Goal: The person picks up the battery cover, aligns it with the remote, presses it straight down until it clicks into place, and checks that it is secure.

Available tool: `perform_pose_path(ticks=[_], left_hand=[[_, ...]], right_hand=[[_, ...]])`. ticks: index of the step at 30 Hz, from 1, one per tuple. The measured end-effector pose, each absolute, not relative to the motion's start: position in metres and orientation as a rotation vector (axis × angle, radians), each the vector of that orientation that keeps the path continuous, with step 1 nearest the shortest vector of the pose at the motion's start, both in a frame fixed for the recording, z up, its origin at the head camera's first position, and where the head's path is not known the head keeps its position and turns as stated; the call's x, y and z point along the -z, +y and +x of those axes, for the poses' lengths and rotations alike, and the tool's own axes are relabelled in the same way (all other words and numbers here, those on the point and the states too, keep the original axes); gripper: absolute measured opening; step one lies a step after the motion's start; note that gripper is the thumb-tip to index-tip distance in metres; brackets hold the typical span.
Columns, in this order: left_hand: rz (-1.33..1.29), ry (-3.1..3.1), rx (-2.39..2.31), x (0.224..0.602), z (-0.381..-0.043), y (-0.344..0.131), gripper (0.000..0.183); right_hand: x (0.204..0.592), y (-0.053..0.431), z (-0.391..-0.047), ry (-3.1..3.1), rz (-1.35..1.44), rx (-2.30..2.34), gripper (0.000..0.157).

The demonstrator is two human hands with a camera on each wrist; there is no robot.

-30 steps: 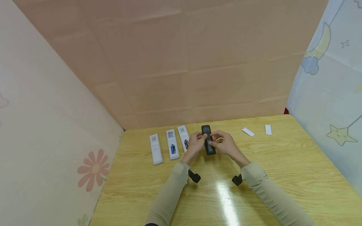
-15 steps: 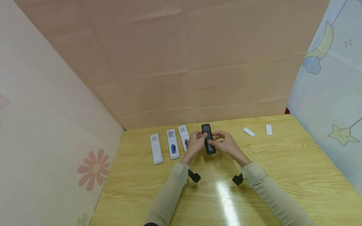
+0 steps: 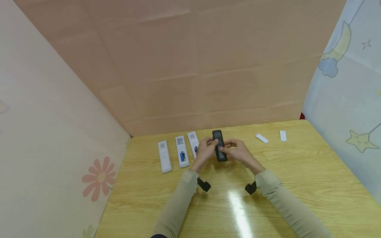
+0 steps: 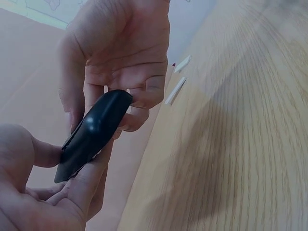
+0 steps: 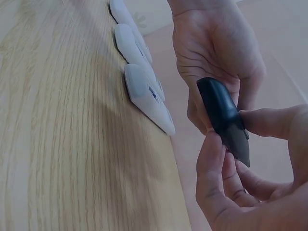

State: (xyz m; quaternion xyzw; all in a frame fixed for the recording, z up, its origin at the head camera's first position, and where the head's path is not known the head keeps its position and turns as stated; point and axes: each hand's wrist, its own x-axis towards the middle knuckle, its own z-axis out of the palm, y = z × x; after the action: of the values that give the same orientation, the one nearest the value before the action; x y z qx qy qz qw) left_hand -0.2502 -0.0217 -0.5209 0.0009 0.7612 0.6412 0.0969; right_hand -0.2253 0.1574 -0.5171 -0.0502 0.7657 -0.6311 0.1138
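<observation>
We note L hand (image 3: 206,150) pinches blk remote (image 3: 219,144), thumb on top, fingers under; R hand (image 3: 237,152) pinches opp. edge likewise. Remote's up off bench (image 3: 300,175), btwn hands. We count 3 wht remotes (image 3: 180,144) to L, 2 w/ batts (image 3: 183,156) showing; 2 wht pcs. (image 3: 262,138) to R.

A wood-grain desk (image 3: 297,172) bears three white remotes (image 3: 180,147), side by side toward its far left, and two small flat white pieces (image 3: 283,136) near its far right corner

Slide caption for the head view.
Left hand and right hand hold a black remote above the table; three white remotes lie left.
</observation>
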Motion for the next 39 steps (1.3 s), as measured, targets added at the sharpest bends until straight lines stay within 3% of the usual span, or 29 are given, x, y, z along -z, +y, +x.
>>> perform_pose_path(ticks=[39], left_hand=[[0.029,2.121,-2.017,0.522,-0.252,-0.035,0.045]], right_hand=[[0.516,0.153,-0.225,2.236,-0.161,1.906,0.043]])
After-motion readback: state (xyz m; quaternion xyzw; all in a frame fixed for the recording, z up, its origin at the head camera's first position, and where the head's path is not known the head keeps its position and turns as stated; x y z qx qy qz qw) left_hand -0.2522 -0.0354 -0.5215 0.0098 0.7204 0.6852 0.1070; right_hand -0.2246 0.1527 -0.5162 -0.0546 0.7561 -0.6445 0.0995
